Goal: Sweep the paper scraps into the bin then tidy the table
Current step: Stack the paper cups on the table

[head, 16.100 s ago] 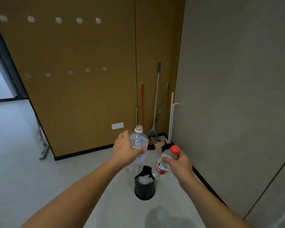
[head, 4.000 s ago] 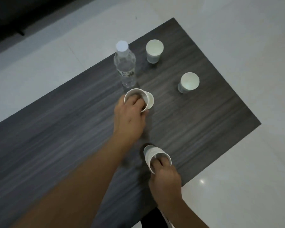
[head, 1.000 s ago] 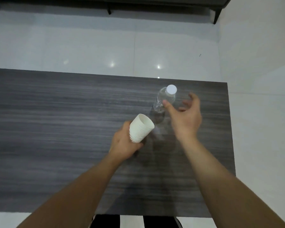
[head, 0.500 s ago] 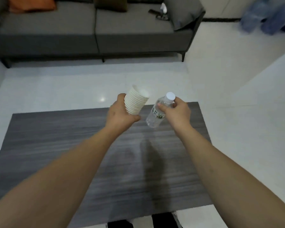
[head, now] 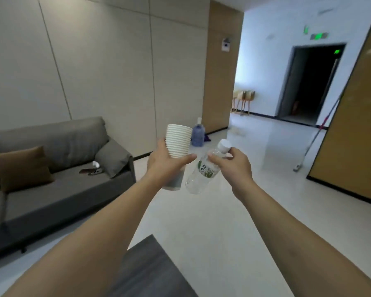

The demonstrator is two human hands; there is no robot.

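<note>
My left hand (head: pixel 166 165) grips a stack of white paper cups (head: pixel 178 142) held upright in front of me. My right hand (head: pixel 234 166) holds a clear plastic water bottle (head: pixel 202 174) by its neck, just below the white cap; the bottle tilts down to the left and hangs close beside the cups. A corner of the dark wood-grain table (head: pixel 146 269) shows at the bottom of the view, below my forearms. No bin and no paper scraps are in sight.
A grey sofa (head: pixel 51 168) with a brown cushion stands at the left. A large blue water jug (head: pixel 197 133) sits on the floor by the wall. A mop (head: pixel 317 133) leans on the wooden panel at the right. A dark doorway (head: pixel 311 82) lies beyond the pale floor.
My view has lifted from the table to the room and corridor. Both hands have come up with the cup stack and the bottle, which my right hand had picked off the table.
</note>
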